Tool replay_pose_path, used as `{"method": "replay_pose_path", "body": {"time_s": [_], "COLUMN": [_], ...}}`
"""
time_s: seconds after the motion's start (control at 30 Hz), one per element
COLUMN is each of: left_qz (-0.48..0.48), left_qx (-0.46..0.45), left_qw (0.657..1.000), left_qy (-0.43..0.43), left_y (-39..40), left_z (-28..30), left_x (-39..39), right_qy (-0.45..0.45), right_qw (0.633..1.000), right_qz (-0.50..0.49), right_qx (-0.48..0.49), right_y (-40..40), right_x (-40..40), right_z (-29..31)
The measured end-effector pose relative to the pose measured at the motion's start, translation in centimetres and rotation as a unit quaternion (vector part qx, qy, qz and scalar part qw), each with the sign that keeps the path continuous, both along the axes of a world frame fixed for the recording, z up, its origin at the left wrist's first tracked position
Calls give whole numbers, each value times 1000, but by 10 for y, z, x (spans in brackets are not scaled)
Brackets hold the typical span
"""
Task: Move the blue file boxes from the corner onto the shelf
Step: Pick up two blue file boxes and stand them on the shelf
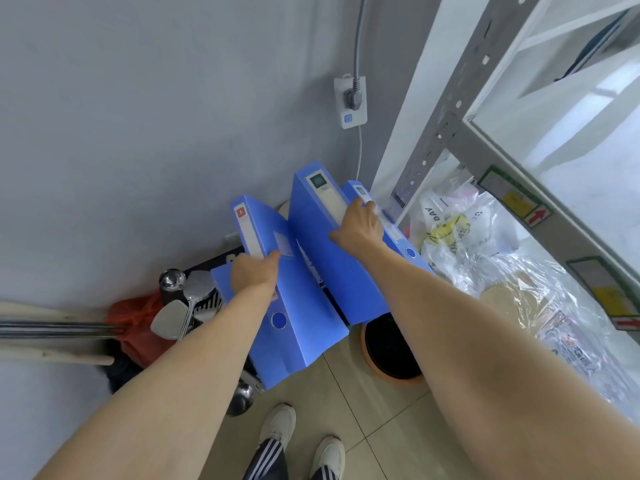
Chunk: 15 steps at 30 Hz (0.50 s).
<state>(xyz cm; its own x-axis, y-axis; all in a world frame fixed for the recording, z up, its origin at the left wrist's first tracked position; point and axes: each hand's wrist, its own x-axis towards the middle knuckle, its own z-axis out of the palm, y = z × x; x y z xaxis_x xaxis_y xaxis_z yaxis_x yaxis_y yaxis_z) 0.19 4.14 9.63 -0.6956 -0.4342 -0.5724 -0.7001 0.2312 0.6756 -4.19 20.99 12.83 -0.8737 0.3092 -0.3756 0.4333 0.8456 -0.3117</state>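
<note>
Blue plastic fills the middle of my view: the file boxes sit down in the corner where the grey wall (121,133) meets the metal shelf (460,133), above a tiled floor (346,403). I count three. The left file box (298,327) leans toward me with its spine label up; the middle file box (332,268) stands taller beside it, and the right file box (398,233) is tucked behind that one, close against the shelf post.

Clutter crowds the corner. To the left I see golf club heads (180,306) and an orange bag (138,327), with wooden poles (52,355) lying along the wall. A black round object with an orange rim (391,362) sits on the floor under the middle box. Clear plastic bags (460,247) spill from the lower shelf level right next to the boxes. A wall socket (349,102) with a plugged cable hangs above them.

My left hand (254,273) is clamped over the top edge of the left file box, thumb on the broad side, fingers hidden behind. My right hand (360,226) grips the tops of the middle and right boxes, fingers curled over the spines, thumb pressed on the middle box's face. Both forearms reach straight out and down. My white shoes (280,424) stand just short of the boxes.
</note>
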Motion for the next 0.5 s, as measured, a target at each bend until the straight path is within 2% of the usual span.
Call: {"method": "replay_pose_path", "body": {"time_s": [0.2,0.4,0.5], "left_qz": [-42,-69,-73], "left_qx": [-63,-57,-39], "left_qw": [993,974,967], "left_qy": [94,208,242], "left_y": [15,28,34], "left_z": [89,172,208], "left_x": [9,37,55], "right_qy": [86,176,217], "right_qw": [986,943,921], "right_qz": [-99,-207,-230], "right_qx": [-99,-192,-228], "right_y": [-5,-19,-29], "right_x": [37,86,111], "right_z": [74,148,179]}}
